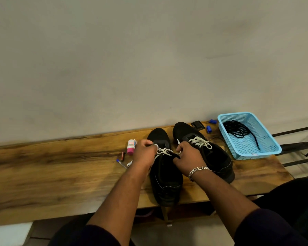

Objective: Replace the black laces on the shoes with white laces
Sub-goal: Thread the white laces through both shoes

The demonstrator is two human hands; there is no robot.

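Shoes: two black ones stand side by side on the long wooden bench [60,167], toes toward twelve o'clock, heels toward the person, probably so the lace holes face up within easy reach. The right shoe [212,153] sits at about one o'clock from the hands and already carries a white lace [200,142] crossed up its front, so it looks finished or nearly so. The left shoe [164,178] lies straight ahead, and its own white lace [163,151] shows only a few crossings near the toe end; I judge this one is the step in hand.

At two o'clock a blue basket [274,148] rests on the bench end, holding the black laces [238,129] in a loose tangle, set aside out of the way.

The left hand [144,153] has its fingers curled around one end of the left shoe's lace, drawn out toward ten o'clock. The right hand [187,157], with a chain bracelet [198,170] at the wrist, pinches the other end, which sticks up past the fingers. Pulling both ends apart likely evens the lace and snugs the crossing.

At nine o'clock of the left hand stand a small white bottle with a pink cap [131,147], a battery [122,155] and a pen [121,162]. Two small blue caps [210,125] and a dark flat object [197,125] lie behind the shoes.
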